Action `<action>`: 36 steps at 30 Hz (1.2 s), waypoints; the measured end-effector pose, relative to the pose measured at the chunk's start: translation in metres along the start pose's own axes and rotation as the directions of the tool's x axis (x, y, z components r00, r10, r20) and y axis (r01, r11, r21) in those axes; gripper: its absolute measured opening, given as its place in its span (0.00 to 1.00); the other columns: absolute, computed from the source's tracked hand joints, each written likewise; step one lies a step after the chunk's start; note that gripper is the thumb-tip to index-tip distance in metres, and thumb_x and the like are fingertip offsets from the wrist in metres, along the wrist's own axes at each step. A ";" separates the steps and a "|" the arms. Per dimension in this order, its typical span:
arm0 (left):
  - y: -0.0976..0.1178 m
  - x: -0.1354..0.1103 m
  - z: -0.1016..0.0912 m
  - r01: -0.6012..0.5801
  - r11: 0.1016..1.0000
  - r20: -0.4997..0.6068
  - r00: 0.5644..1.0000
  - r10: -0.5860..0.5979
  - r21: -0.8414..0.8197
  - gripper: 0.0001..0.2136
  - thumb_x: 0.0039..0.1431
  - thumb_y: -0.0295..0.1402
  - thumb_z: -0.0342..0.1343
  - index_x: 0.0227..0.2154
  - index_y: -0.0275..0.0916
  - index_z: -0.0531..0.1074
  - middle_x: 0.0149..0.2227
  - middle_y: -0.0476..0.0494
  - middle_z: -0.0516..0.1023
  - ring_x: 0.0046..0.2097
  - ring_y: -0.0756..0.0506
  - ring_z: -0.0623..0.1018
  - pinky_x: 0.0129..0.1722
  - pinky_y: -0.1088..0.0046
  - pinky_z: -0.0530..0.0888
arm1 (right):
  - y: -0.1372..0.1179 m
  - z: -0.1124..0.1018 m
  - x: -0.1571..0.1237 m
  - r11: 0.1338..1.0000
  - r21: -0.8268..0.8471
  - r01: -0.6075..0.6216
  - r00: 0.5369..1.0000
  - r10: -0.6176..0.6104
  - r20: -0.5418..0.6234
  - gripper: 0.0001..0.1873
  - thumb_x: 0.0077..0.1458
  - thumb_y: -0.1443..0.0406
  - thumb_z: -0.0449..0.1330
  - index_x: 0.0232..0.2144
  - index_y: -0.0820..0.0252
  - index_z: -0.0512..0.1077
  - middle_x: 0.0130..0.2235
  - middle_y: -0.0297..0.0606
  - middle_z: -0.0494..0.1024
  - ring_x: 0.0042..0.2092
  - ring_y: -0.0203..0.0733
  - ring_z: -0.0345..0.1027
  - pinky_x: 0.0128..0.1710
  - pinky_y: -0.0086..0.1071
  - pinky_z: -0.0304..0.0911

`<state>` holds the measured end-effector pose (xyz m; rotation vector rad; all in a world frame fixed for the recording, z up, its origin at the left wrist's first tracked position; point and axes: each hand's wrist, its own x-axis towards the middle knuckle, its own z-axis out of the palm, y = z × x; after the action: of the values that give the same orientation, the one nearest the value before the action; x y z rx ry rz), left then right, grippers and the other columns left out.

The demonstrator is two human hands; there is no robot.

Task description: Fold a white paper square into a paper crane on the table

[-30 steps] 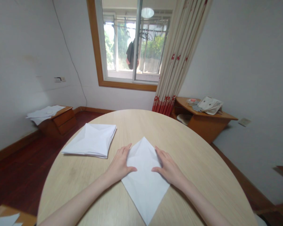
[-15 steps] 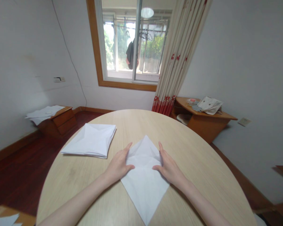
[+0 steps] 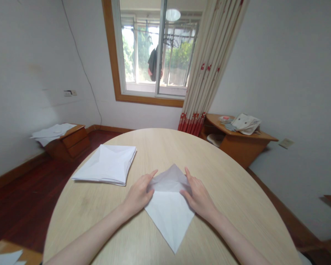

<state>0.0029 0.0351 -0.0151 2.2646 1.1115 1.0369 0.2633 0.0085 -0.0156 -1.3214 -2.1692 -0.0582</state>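
Observation:
A white sheet of paper [image 3: 171,213] lies diamond-wise on the round wooden table [image 3: 226,176], one corner pointing at me. Its far part is lifted and shaded, with a bend running across between my hands. My left hand [image 3: 140,189] grips the left edge of the sheet, the thumb on the near side and the fingers behind. On the opposite edge, my right hand [image 3: 197,191] has the paper between thumb and fingers in the same way. The fingers of both hands are partly hidden by the sheet.
A stack of folded white paper [image 3: 107,163] lies at the table's left. Beyond the table are a low drawer cabinet [image 3: 74,141] with papers on it, a curtain [image 3: 206,73], and a corner desk [image 3: 242,143] bearing a cloth bag [image 3: 246,123].
The paper's near corner has moved away from me, and its far part has bent up along a crosswise line. Both thumbs have shifted slightly forward with the sheet.

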 end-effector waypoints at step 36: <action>0.023 -0.003 -0.010 -0.121 0.967 0.181 0.970 0.163 -0.226 0.26 0.67 0.50 0.39 0.40 0.36 0.76 0.39 0.40 0.80 0.42 0.44 0.78 0.44 0.69 0.70 | -0.024 -0.010 0.001 0.863 0.497 -0.092 0.993 0.044 0.107 0.27 0.66 0.50 0.44 0.36 0.59 0.77 0.37 0.44 0.81 0.41 0.45 0.73 0.42 0.40 0.66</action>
<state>0.0051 0.0190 0.0045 2.2407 0.7278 0.9117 0.2482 -0.0059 -0.0004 -1.1045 -2.0145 0.5714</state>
